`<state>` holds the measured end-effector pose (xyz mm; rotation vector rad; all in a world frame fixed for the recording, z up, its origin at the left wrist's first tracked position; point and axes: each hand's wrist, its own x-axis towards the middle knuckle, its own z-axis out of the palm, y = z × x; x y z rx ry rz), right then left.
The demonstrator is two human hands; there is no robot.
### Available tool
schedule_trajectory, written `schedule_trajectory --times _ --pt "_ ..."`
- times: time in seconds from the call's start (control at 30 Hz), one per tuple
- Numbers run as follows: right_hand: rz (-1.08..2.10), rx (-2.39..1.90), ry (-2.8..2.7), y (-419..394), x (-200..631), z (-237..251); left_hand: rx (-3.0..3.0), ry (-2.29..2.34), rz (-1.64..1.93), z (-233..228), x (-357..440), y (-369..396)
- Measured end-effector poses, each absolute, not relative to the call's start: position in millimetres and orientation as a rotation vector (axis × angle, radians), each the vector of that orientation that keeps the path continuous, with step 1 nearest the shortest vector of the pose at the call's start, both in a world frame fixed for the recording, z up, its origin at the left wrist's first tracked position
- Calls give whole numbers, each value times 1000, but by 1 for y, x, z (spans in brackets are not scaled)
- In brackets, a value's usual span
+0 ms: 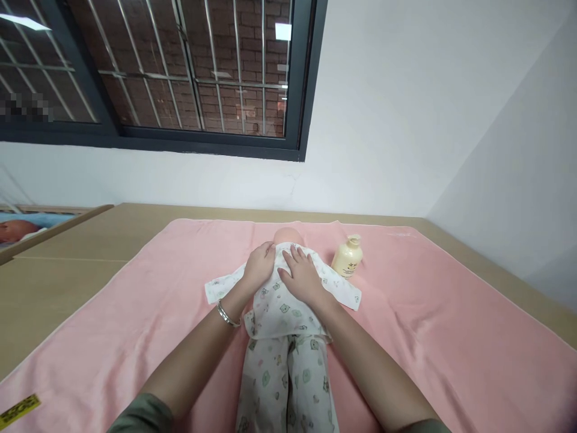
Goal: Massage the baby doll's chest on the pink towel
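A baby doll lies stretched out on a pink blanket (171,288), only its bald head (288,235) showing bare at the far end. It wears a white long-sleeved shirt (283,310) and matching trousers (311,373), both printed with small green figures. My left hand (260,264), with a silver bracelet at the wrist, is at the shirt's collar by the shoulder, its fingers curled together on the cloth. Flat on the upper part of the shirt rests my right hand (304,278), fingers spread. Both sleeves reach out sideways. The doll's face is hidden from this angle.
A cream pump bottle (347,257) stands on the blanket just right of the doll's sleeve. The wooden surface (85,234) borders the blanket, with a white wall and barred window behind. Another doll (18,230) lies at far left, and a yellow label (18,411) is at lower left.
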<state>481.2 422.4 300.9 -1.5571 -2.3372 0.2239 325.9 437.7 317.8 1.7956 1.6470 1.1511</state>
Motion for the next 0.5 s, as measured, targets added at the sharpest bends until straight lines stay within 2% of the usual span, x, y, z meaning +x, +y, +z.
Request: schedule_trajectory --times 0.27,0.43,0.5 --pt "65 -1544 -2377 433 480 295 1702 1447 1363 368 318 396" --pt "1 -1422 -2383 454 490 280 1685 1399 1409 395 264 314" --pt "-39 -1325 -2411 468 486 273 1583 1387 1583 392 239 272"
